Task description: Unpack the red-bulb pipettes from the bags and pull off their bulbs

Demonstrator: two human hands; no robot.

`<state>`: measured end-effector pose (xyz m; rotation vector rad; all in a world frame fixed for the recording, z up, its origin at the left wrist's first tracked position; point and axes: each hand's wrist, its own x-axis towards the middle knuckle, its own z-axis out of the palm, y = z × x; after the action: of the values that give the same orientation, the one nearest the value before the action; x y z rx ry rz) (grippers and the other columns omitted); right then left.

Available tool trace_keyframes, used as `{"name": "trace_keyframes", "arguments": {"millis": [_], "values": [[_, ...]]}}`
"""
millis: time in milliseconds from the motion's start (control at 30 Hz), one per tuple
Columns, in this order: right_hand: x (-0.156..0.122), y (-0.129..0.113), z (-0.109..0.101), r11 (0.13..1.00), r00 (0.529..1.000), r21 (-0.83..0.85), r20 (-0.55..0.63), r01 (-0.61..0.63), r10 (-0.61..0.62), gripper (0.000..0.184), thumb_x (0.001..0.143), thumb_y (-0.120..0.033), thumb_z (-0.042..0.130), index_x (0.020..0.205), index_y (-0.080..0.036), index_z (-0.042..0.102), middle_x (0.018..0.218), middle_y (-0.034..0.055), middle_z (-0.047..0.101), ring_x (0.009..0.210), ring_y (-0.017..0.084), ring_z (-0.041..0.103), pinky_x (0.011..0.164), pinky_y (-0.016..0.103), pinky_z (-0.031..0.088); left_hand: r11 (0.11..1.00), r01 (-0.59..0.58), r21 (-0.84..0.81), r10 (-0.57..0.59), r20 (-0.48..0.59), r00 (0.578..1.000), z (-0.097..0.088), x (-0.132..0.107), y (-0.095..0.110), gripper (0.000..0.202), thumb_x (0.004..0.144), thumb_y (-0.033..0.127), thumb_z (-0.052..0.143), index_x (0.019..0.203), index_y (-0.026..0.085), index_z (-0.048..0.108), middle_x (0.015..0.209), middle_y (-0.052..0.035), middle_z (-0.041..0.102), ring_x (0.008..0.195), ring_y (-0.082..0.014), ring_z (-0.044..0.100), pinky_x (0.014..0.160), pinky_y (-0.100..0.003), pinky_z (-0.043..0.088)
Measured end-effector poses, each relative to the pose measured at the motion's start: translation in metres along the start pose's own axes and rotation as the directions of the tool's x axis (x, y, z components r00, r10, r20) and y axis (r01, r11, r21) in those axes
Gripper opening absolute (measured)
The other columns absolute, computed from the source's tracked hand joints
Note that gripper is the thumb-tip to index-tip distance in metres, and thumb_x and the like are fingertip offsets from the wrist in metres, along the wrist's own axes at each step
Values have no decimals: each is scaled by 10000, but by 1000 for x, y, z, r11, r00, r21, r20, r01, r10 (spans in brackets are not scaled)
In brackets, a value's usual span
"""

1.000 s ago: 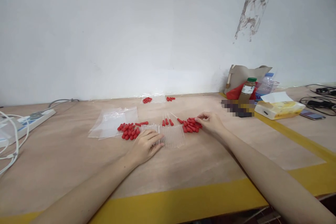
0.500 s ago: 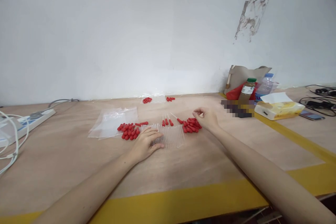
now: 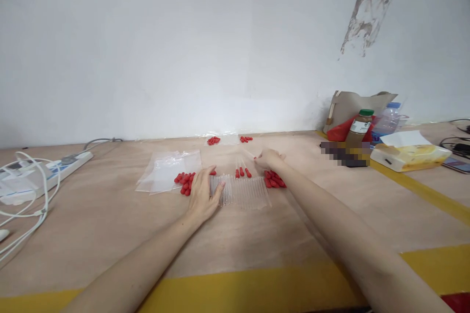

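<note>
A row of clear glass tubes (image 3: 244, 191) lies side by side on the brown table. My left hand (image 3: 203, 194) rests flat on the row's left end, fingers spread, over a pile of red rubber bulbs (image 3: 184, 180). My right hand (image 3: 269, 159) is pinched behind the row, above a second pile of red bulbs (image 3: 274, 179), on a clear dropper with a red bulb. Three finished droppers with red bulbs (image 3: 242, 171) lie just behind the tubes.
Clear plastic bags (image 3: 167, 170) lie left of the piles. More red bulbs (image 3: 213, 140) sit by the wall. A power strip with white cables (image 3: 44, 174) is at far left. Bottles, a bag (image 3: 362, 112) and a tissue pack (image 3: 409, 155) stand at right. Yellow tape (image 3: 235, 288) edges the table.
My right hand lifted from the right bulb pile and moved left and back behind the tubes, pinched. My left hand turned more upright on the tubes' left end. The view shifted slightly.
</note>
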<state>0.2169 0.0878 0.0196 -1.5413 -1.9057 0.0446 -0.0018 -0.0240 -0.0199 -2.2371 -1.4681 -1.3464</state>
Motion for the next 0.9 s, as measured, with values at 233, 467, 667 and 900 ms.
{"name": "trace_keyframes", "arguments": {"millis": [233, 467, 667, 900], "values": [[-77, 0, -40, 934, 904, -58, -240, 351, -355, 144, 829, -262, 449, 827, -175, 564, 818, 56, 637, 798, 184, 522, 796, 364, 271, 994, 78, -76, -79, -10, 997, -1, -2, 1, 454, 858, 325, 450, 1266, 167, 330, 1150, -113, 504, 1108, -240, 443, 931, -433, 353], [-127, 7, -28, 777, 757, -94, -180, 622, -628, 86, 809, -235, 494, 794, -187, 564, 734, 17, 617, 767, 162, 498, 817, 358, 262, 970, -240, -36, 243, 107, 964, -5, -4, 23, 226, 880, 276, 415, 1035, 205, 562, 1000, -52, 603, 983, -201, 498, 900, -391, 346], [-131, -3, -25, 732, 711, -65, -197, 678, -676, 111, 827, -240, 491, 779, -185, 575, 669, 3, 600, 738, 148, 492, 829, 361, 259, 865, -500, 48, 486, 172, 857, 1, -11, 37, 165, 840, 230, 512, 970, 228, 613, 740, -1, 636, 727, -150, 514, 859, -382, 324], [-136, 0, -29, 694, 682, -90, -137, 714, -719, 137, 833, -208, 472, 753, -190, 581, 634, -12, 572, 702, 131, 480, 865, 364, 250, 862, -507, 12, 494, 201, 846, 1, -15, 36, 134, 841, 189, 488, 856, 199, 622, 649, -10, 599, 662, -148, 488, 746, -343, 345]]}}
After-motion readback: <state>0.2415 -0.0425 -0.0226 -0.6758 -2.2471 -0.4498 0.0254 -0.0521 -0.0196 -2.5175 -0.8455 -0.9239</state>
